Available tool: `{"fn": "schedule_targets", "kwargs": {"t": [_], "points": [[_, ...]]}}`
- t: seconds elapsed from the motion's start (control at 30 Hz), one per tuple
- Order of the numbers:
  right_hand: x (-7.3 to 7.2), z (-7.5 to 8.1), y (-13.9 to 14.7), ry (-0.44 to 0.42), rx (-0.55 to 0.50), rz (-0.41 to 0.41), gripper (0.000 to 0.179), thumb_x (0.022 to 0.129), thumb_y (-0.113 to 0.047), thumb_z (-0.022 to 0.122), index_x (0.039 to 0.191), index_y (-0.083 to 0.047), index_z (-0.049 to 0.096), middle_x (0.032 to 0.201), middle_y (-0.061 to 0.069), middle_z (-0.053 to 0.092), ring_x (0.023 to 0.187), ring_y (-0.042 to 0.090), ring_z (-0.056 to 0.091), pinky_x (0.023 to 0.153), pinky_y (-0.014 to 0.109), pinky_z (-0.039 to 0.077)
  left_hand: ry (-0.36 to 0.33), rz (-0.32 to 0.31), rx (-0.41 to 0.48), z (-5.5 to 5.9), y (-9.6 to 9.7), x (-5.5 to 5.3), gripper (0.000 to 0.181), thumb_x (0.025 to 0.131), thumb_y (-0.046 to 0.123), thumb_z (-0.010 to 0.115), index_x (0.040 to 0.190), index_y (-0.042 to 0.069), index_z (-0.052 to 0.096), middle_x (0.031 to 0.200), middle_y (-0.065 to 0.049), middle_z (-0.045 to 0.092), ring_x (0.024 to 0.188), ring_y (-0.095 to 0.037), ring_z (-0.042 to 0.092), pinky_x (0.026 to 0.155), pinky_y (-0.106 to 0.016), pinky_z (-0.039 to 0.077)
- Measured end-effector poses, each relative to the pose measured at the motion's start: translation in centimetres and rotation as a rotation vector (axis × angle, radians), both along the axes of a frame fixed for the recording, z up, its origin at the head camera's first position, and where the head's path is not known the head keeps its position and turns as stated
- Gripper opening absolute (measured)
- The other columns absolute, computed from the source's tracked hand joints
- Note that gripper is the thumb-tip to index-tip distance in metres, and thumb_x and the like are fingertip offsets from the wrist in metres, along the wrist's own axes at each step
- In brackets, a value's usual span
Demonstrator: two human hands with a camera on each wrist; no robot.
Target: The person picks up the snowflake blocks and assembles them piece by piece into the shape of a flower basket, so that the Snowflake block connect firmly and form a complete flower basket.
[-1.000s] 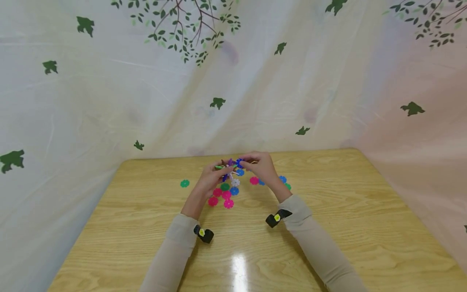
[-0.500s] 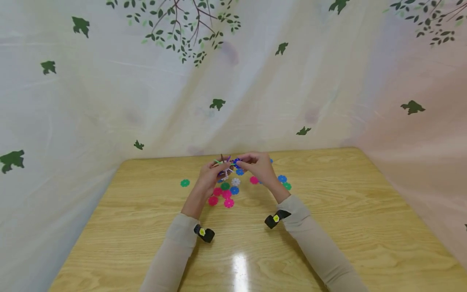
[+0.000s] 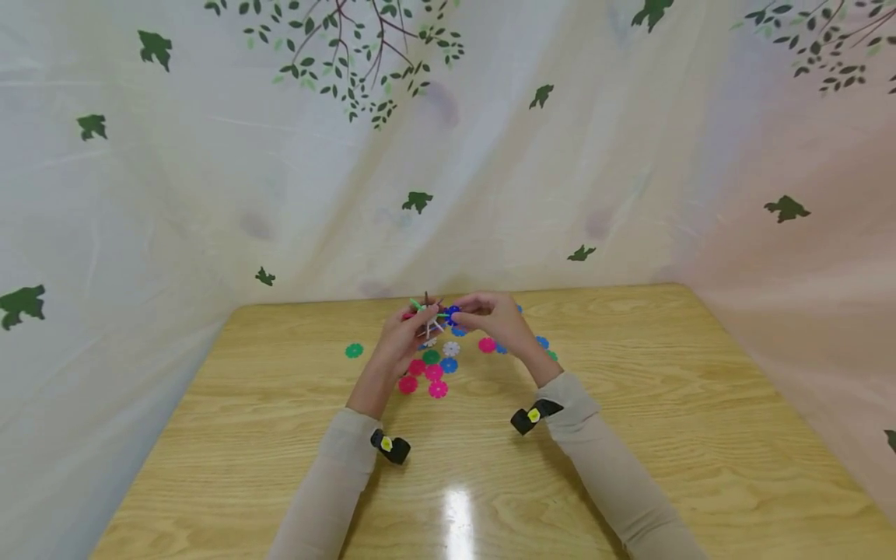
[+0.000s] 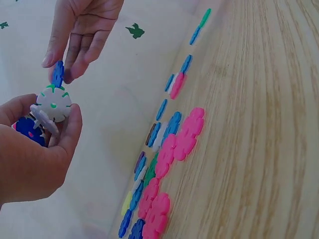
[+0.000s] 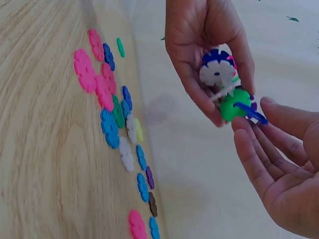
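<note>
My left hand (image 3: 399, 341) holds a cluster of interlocking flower-shaped plastic discs above the far part of the table. White discs (image 4: 54, 105), a bright green disc (image 5: 233, 105) and a dark blue one (image 4: 29, 130) show in it, pointing different ways. My right hand (image 3: 505, 320) pinches another blue disc (image 5: 251, 113) between thumb and fingers. That disc stands edge-on against the green disc, overlapping its slotted rim in the right wrist view. Curled fingers of the left hand hide part of the cluster.
Loose discs lie flat on the wooden table (image 3: 280, 435) below the hands: several pink ones (image 3: 438, 389), blue ones (image 3: 449, 365), a white one (image 3: 451, 349) and a dark green one (image 3: 431, 357). A lone green disc (image 3: 354, 351) lies left. A printed cloth (image 3: 336, 194) hangs behind.
The cluster has turned in my left hand, its white and green discs now facing differently. My right hand's blue disc has shifted slightly left, staying against the cluster.
</note>
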State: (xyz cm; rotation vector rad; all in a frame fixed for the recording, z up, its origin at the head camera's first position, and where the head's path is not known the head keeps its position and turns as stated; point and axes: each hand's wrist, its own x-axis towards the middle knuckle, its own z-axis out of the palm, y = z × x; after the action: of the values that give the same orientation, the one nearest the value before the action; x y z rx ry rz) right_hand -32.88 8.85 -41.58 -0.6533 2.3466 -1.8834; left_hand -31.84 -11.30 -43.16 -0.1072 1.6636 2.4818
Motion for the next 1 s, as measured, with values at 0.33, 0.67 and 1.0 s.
{"fn": "schedule_targets", "kwargs": {"t": [0.33,0.67,1.0], "points": [[-1.2,0.7,3.7,0.012,0.348,0.105,0.032,0.096,-0.014,0.072,0.123,0.004,0.069,0.108,0.017,0.074,0.097,0.036,0.070,0.088,0.050,0.060,-0.052,0.019,-0.043,0.2,-0.5,0.2,0.025,0.096,0.013,0.070,0.119,0.006,0.063,0.087,0.006,0.064,0.082,-0.008,0.060,0.078,-0.022,0.059],[-3.2,-0.8,6.9,0.069,0.605,0.243,0.017,0.088,0.002,0.076,0.102,0.009,0.073,0.092,0.018,0.074,0.079,0.016,0.065,0.072,0.026,0.055,-0.041,-0.039,-0.091,0.0,-0.9,0.3,0.037,0.097,0.014,0.069,0.133,0.007,0.062,0.078,0.006,0.060,0.078,-0.010,0.061,0.074,-0.023,0.056],[-4.0,-2.9,7.5,0.001,0.682,0.196,0.019,0.081,-0.007,0.085,0.093,0.002,0.074,0.078,0.005,0.068,0.071,0.012,0.058,0.065,0.023,0.050,-0.048,-0.066,-0.144,-0.2,-0.9,0.3,0.041,0.098,0.016,0.069,0.137,0.007,0.060,0.079,0.006,0.059,0.085,-0.013,0.066,0.074,-0.023,0.056]]}}
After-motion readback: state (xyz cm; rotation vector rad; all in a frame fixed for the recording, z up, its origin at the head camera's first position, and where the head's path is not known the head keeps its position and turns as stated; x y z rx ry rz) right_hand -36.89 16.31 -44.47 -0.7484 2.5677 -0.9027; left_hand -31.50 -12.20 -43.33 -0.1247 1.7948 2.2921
